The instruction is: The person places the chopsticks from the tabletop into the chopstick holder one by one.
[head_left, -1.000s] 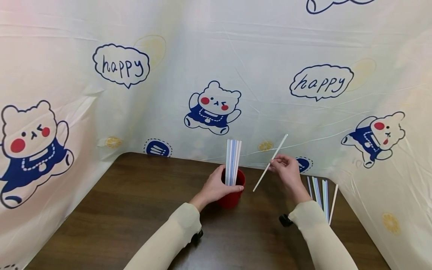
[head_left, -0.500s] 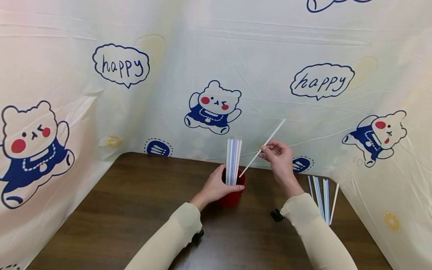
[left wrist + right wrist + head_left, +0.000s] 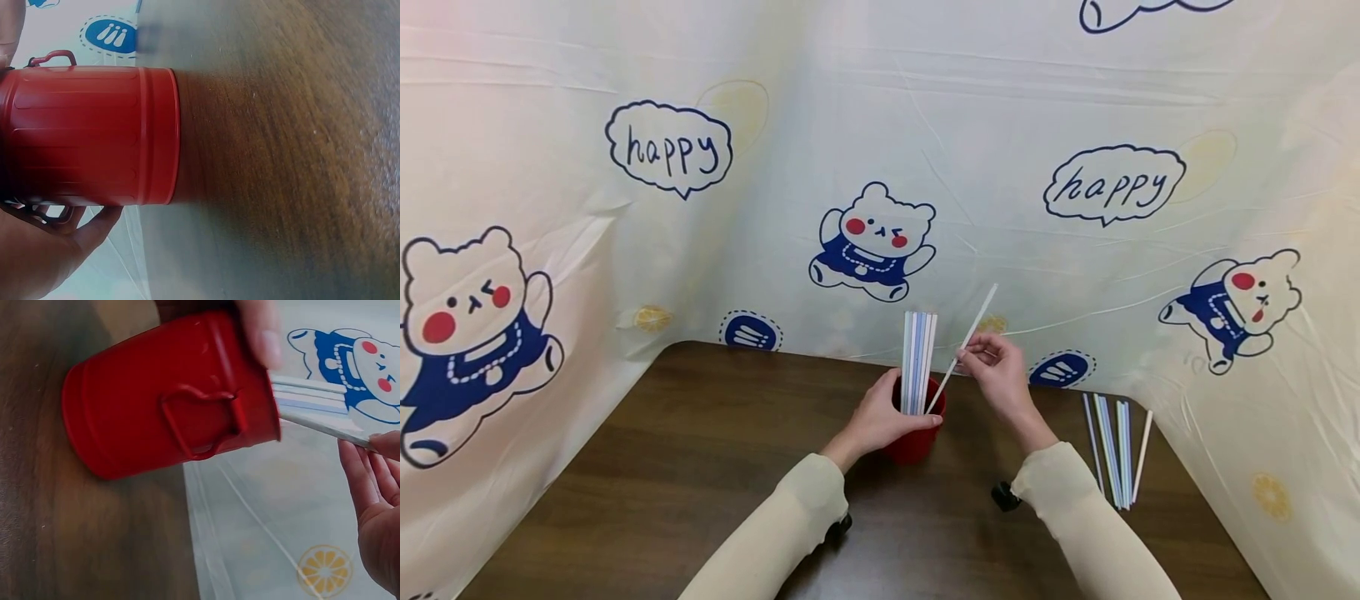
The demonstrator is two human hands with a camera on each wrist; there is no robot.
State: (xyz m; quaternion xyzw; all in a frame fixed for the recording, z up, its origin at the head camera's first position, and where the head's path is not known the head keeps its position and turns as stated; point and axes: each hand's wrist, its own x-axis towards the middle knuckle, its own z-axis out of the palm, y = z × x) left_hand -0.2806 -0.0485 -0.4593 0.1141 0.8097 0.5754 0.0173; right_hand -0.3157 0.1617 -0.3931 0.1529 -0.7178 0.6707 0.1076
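Note:
A small red metal bucket (image 3: 917, 446) with side handles stands upright on the table. My left hand (image 3: 880, 414) grips it near the rim, thumb across the near side. Inside, several white and blue straws (image 3: 917, 358) stand together. Between thumb and fingertips, my right hand (image 3: 1000, 375) pinches one pale straw (image 3: 982, 310). That straw slants down to the left, its lower end inside the bucket's mouth, right of the bundle. In the right wrist view, the bucket (image 3: 144, 394) shows its wire handle (image 3: 199, 428), and the held straw (image 3: 325, 429) passes its rim.
On the right side of the brown wooden table (image 3: 700, 467), several loose blue, white and pale straws (image 3: 1108, 450) lie side by side. A printed cloth (image 3: 760, 242) hangs behind the table and along both sides.
My right hand has moved left with the straw, bringing its lower end from beside the bucket over the rim and into the mouth. My left hand stays on the bucket.

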